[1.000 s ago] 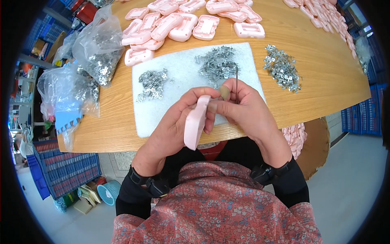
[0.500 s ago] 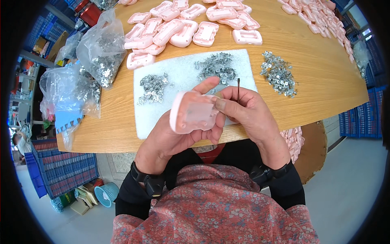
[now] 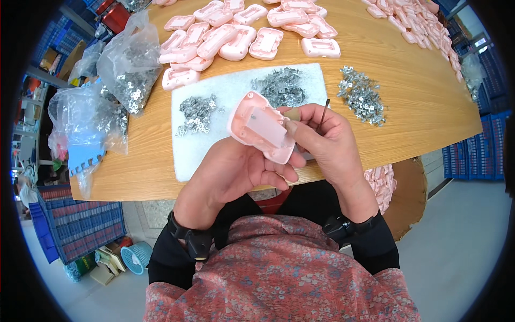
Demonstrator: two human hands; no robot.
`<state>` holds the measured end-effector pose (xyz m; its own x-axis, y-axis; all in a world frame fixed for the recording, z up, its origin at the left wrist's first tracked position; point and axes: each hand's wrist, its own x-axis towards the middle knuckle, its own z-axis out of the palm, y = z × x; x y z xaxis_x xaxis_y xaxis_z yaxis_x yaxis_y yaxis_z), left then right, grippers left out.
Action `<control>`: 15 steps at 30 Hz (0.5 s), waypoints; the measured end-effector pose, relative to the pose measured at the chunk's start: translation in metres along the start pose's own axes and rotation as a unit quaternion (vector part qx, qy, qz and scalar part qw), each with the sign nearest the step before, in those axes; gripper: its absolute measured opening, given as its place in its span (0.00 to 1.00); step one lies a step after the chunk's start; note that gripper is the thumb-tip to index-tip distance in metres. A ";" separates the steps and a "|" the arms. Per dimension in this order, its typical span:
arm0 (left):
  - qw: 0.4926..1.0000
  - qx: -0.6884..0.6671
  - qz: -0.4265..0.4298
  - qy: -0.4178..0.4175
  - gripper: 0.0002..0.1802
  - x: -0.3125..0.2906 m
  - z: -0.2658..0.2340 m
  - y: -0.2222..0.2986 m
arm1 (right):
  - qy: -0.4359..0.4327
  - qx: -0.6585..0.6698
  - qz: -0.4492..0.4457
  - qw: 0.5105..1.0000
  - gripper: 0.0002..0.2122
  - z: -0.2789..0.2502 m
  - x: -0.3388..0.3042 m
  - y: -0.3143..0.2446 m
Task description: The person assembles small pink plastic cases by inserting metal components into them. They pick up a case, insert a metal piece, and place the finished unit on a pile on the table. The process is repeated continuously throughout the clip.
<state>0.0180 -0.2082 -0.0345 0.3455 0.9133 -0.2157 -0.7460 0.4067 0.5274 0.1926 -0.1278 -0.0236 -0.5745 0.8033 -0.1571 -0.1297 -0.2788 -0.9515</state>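
Note:
A pink plastic shell (image 3: pixel 263 127), hollow and with a rectangular opening, is held tilted over the front of the white mat. My left hand (image 3: pixel 228 169) supports it from beneath, its fingers curled loosely and its thumb hidden behind the shell. At the shell's right edge, my right hand (image 3: pixel 327 139) presses with thumb and forefinger; any small part under the fingertips is hidden. The same hand keeps a thin dark tool with a flat tip (image 3: pixel 324 114) among its fingers, pointing up. Two heaps of small metal clips, a left heap (image 3: pixel 196 114) and a right heap (image 3: pixel 281 87), lie on the white mat (image 3: pixel 185 158).
Many pink shells (image 3: pixel 220 40) are piled at the back, and another pile (image 3: pixel 416 21) lies far right. A third clip heap (image 3: pixel 362 96) sits on the wooden table (image 3: pixel 429 102). Plastic bags of clips (image 3: pixel 131 70) stand left. Blue crates (image 3: pixel 80 220) flank the table.
The shell has turned in my hands, so its opening faces up more and its lower end points right. The right hand's tool now leans rightward. My view has shifted slightly.

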 end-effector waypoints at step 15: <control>0.965 0.155 0.120 0.173 0.23 0.008 0.014 -0.005 | 0.025 -0.064 -0.008 0.998 0.11 -0.012 -0.002 0.003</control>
<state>0.0323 -0.2028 -0.0271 -0.0671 0.9550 -0.2889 -0.5559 0.2047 0.8056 0.2028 -0.1240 -0.0290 -0.5323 0.8330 -0.1511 -0.0321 -0.1982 -0.9796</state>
